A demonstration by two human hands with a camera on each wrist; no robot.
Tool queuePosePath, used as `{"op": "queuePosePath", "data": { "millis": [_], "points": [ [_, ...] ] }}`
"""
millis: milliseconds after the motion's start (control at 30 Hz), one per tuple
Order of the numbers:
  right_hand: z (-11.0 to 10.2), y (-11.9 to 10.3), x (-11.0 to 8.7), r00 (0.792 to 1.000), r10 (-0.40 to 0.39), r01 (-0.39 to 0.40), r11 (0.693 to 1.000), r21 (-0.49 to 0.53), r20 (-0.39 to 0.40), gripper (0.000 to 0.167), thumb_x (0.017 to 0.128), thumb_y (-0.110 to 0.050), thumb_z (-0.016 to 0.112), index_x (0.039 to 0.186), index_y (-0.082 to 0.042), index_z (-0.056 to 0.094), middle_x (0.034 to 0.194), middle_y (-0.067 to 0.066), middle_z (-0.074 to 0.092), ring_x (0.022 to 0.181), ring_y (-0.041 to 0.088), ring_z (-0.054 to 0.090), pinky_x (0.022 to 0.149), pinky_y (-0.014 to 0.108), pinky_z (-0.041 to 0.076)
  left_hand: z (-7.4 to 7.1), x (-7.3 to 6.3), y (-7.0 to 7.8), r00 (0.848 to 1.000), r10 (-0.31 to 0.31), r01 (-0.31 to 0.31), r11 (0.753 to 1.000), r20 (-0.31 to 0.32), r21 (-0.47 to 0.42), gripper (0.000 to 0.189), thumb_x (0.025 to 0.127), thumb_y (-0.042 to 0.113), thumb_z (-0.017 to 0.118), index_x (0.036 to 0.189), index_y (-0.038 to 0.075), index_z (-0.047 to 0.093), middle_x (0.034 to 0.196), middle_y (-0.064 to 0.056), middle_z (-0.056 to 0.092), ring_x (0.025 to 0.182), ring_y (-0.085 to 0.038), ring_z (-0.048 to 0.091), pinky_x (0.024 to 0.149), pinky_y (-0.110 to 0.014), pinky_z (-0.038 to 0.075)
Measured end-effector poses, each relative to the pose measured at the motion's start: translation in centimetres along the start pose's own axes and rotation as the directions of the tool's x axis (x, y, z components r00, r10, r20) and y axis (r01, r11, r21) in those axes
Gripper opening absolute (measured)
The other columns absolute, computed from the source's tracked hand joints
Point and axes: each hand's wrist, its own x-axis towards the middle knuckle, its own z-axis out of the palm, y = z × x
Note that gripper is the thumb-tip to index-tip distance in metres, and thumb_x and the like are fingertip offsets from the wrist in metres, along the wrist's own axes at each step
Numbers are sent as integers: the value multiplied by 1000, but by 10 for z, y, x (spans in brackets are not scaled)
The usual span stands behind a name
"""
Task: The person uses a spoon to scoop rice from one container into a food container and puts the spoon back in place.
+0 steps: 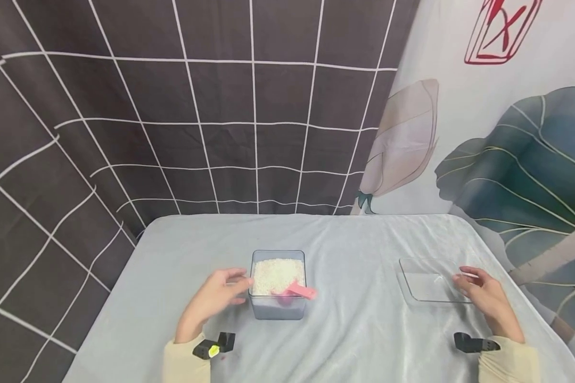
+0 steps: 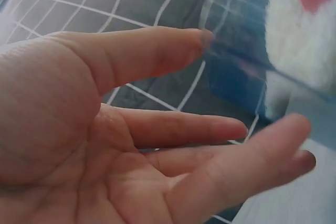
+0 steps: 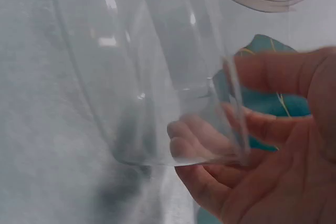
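A bluish see-through container (image 1: 278, 311) stands on the table, filled with white grains like rice (image 1: 275, 274). A pink scoop (image 1: 302, 290) lies in the grains, its handle sticking out over the front right rim. My left hand (image 1: 220, 292) is at this container's left side, thumb tip at the rim and the other fingers loosely spread. Farther right stands a clear rectangular container (image 1: 428, 301). My right hand (image 1: 489, 298) holds its right edge, with the thumb at the rim; fingers (image 3: 191, 140) show through the clear wall.
A pale grey-blue cloth (image 1: 354, 330) covers the table. Behind and to the left hangs a dark curtain (image 1: 220, 143) with a white grid; a leaf-patterned curtain (image 1: 522, 175) hangs at the right. Each wrist carries a black camera mount (image 1: 474, 343).
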Motion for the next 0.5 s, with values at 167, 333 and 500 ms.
{"op": "queuePosePath", "data": {
  "millis": [167,333,500],
  "points": [
    [7,-5,-6,993,106,-104,994,33,-43,55,90,-25,54,126,14,40,76,-23,55,67,-8,54,58,16,50,2,-2,4,999,32,-33,999,43,21,50,90,12,54,126,-19,39,116,-33,53,93,-35,63,76,-35,57],
    [7,-7,-8,989,112,-116,993,-31,-93,47,87,-20,56,118,16,51,71,-12,64,63,-5,55,54,18,49,3,1,4,999,26,-26,999,31,28,47,89,9,54,126,-17,41,116,-31,54,92,-33,64,75,-34,57],
    [8,-17,-9,992,110,-112,993,-33,-62,45,85,-15,59,117,15,53,75,-9,68,65,-8,55,54,17,51,3,3,3,1000,15,-15,1000,14,28,48,88,7,55,127,-16,41,114,-30,55,90,-31,64,74,-33,57]
  ]
}}
